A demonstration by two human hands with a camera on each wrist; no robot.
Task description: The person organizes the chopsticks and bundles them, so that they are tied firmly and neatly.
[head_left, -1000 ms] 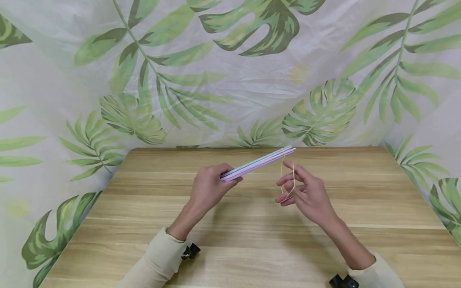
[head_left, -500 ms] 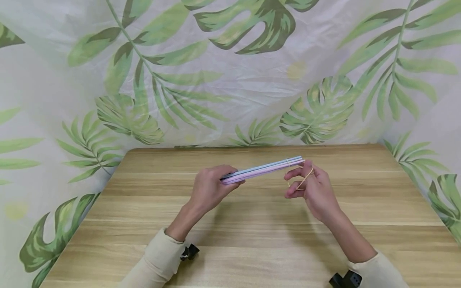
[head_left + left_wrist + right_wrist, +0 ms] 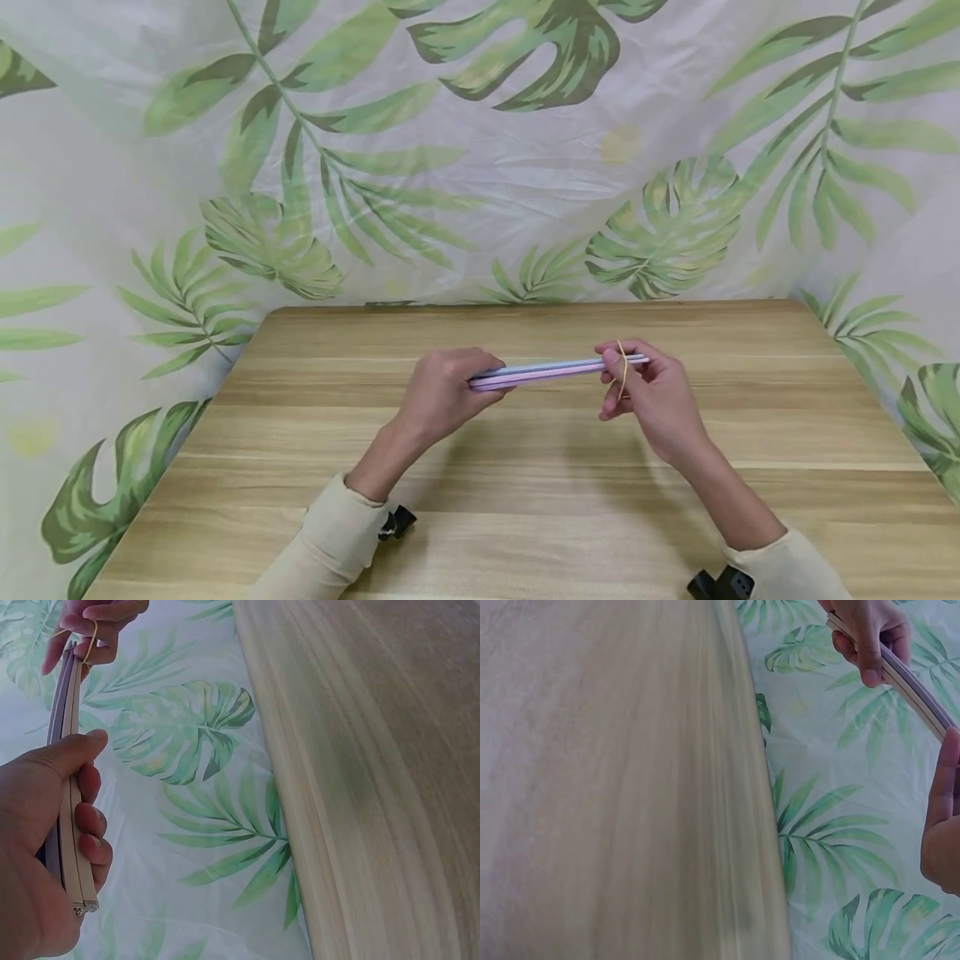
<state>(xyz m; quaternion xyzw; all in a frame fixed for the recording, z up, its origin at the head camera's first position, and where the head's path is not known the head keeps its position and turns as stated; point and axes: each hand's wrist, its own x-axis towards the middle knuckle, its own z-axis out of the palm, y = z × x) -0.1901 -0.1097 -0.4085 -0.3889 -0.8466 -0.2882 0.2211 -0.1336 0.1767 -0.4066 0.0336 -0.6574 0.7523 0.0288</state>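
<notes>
A bundle of several thin pastel sticks [image 3: 551, 372], blue, pink and purple, lies nearly level above the table. My left hand [image 3: 438, 396] grips its left end, thumb along the top and fingers curled round it in the left wrist view [image 3: 64, 787]. At the other end, my right hand [image 3: 656, 396] has a thin yellow rubber band [image 3: 624, 371] stretched over its bent fingers and thumb. The band crosses the sticks near their tips, and the right thumb lies against them. Whether the band fully encircles the bundle is hard to tell. The right wrist view shows only part of the right hand [image 3: 943, 825].
Below both hands spreads a wood-grain table [image 3: 525, 517]. Its far edge meets a pale, leaf-printed cloth backdrop [image 3: 525, 192], which continues at both sides. Small black devices [image 3: 397, 522] sit at the cuffs of both beige sleeves.
The bundle's right end has come down, from slanting upward to nearly level. My right hand has moved slightly right, and its fingers and thumb have closed in around the stick tips with the band.
</notes>
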